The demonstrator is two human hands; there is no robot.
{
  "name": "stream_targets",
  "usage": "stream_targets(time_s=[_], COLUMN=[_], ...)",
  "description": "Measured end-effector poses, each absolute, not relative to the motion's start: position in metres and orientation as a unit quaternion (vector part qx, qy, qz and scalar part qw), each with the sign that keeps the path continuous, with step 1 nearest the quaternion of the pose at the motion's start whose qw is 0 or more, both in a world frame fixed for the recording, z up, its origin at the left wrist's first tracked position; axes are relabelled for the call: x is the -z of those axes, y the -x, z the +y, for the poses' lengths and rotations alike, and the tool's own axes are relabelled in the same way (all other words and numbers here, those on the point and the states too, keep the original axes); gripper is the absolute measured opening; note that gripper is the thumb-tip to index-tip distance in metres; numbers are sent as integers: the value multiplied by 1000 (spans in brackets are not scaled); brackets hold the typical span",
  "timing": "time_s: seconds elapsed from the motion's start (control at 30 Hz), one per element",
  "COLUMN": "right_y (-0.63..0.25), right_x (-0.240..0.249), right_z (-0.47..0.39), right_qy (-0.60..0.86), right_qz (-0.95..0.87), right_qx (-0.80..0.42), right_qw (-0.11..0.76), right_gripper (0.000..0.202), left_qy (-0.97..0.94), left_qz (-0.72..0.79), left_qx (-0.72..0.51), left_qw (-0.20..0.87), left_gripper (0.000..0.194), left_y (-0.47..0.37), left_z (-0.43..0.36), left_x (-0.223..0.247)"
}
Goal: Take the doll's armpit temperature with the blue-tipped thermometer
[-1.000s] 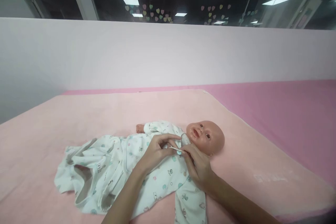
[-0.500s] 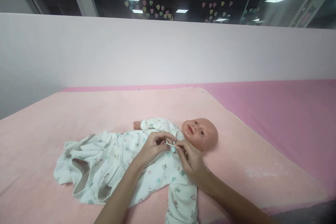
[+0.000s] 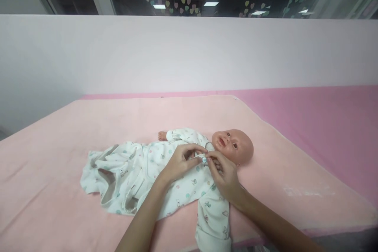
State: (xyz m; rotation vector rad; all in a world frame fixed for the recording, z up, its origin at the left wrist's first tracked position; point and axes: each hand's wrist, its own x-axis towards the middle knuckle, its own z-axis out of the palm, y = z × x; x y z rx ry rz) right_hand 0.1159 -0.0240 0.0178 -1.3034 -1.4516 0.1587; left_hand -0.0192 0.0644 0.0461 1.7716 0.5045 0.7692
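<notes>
A baby doll (image 3: 238, 145) lies on its back, its head to the right. It wears a white printed baby romper (image 3: 189, 189), whose leg part lies loose and crumpled at the left. At the upper chest, just below the neck, my left hand (image 3: 184, 161) pinches the romper's edge. Close against its fingertips, my right hand (image 3: 224, 173) pinches the same edge. A small pale blue round spot (image 3: 204, 160), perhaps a button, shows between the two hands. My fingers hide part of the collar.
A peach blanket (image 3: 126, 114) lies under the doll, over a pink sheet (image 3: 319, 126). Behind stands a low white wall (image 3: 189, 55), with dark glass and heart stickers (image 3: 183, 4) above. A grey edge (image 3: 348, 240) shows at the lower right.
The view has shifted, so the doll appears further right. My fingertips have come closer together, and the thin white edge stretched between them is now mostly covered.
</notes>
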Motion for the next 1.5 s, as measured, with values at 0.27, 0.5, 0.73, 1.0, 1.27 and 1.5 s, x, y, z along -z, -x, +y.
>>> stream_targets(time_s=[0.27,0.5,0.73,1.0,1.27,1.5], right_y=[-114,-119,-119,-119,-109,-88], right_x=[-21,-17,-13,-11,-20,-30], right_z=[-24,-22,-21,-17,-15,-10], right_qy=[527,522,511,522,529,504], right_qz=[-645,-659,-693,-686,-712,-783], right_qx=[-52,-11,43,55,96,76], right_qw=[552,541,506,504,452,356], right_gripper=[11,10,14,17,29,24], left_qy=[-725,-770,-813,-825,-796,-787], left_qz=[218,226,290,260,272,255], left_qx=[-328,-332,-291,-251,-302,-329], left_qw=[565,496,412,435,448,456], left_gripper=[27,28,26,30,28,20], left_y=[19,42,72,72,67,65], left_z=[64,63,51,50,50,47], left_x=[-47,-51,-40,-43,-35,-34])
